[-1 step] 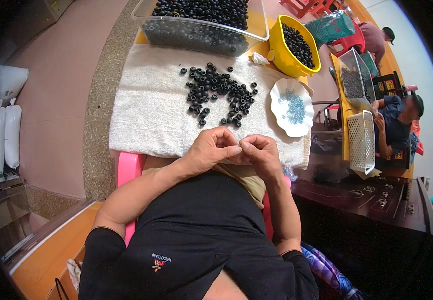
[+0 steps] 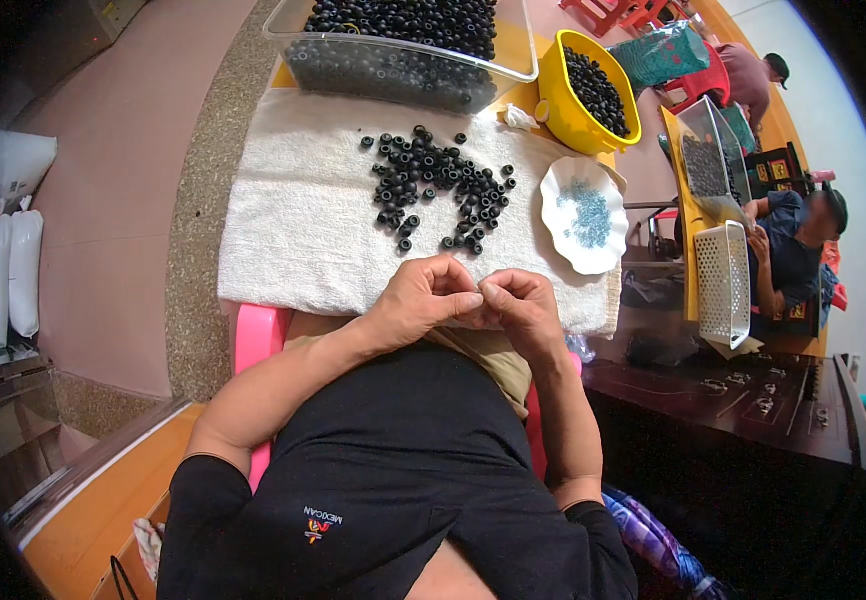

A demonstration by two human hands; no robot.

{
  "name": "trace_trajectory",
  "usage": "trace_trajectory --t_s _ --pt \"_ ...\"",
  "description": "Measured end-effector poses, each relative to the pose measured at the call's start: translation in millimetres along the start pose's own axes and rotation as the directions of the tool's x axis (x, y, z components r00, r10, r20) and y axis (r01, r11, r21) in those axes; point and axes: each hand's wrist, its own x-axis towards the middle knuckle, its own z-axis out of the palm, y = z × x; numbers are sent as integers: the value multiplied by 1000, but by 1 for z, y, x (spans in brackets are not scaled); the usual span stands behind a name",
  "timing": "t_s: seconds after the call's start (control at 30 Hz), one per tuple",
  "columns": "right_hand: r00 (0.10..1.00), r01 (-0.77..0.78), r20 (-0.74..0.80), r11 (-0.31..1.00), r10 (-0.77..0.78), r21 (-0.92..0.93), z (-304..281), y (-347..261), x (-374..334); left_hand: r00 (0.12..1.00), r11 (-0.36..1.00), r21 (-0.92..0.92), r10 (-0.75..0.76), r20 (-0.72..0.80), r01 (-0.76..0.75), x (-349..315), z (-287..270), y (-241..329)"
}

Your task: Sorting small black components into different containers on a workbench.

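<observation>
My left hand [image 2: 427, 297] and my right hand [image 2: 521, 312] meet at the near edge of a white towel [image 2: 293, 220]. Thumb and forefinger of each are pinched, tips nearly touching. Whatever lies between them is too small or too hidden to name. Just beyond my fingers, small black ring-shaped pieces [image 2: 443, 180] lie in a loose heap on the towel. To the right of the heap sits a white scalloped dish [image 2: 562, 242] with tiny pale-blue pieces [image 2: 588, 215] in it.
A clear plastic bin [image 2: 393, 85] full of black pieces stands at the far edge, beside a yellow tub [image 2: 556, 105] of similar ones. A crumpled white tissue [image 2: 520, 118] lies near the tub. Off right, a person [image 2: 798, 245] works by a white perforated basket [image 2: 723, 285].
</observation>
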Motion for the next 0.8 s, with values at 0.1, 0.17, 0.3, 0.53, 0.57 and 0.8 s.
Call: trace_trajectory --t_s 0.1,0.17,0.3,0.53,0.57,0.8 --pt "999 -32 -2 999 32 -34 3 -6 -1 1000 1000 2 -17 14 17 0 -1 -2" --pt "998 -56 -11 998 56 -32 7 -13 -3 1000 1000 18 -16 12 16 0 -3 -4" --pt "999 -2 50 991 9 -133 2 -18 -4 999 1000 22 -19 31 19 0 -2 -2" --pt "994 48 107 977 -26 -208 1 -20 -3 998 1000 13 -12 68 11 0 -3 -5" --pt "994 48 107 977 -26 -208 1 -20 -3 998 1000 13 -12 67 11 0 -4 -6" --pt "954 292 188 873 -234 -391 -8 -3 2 999 1000 -6 14 45 -14 1 -5 -6"
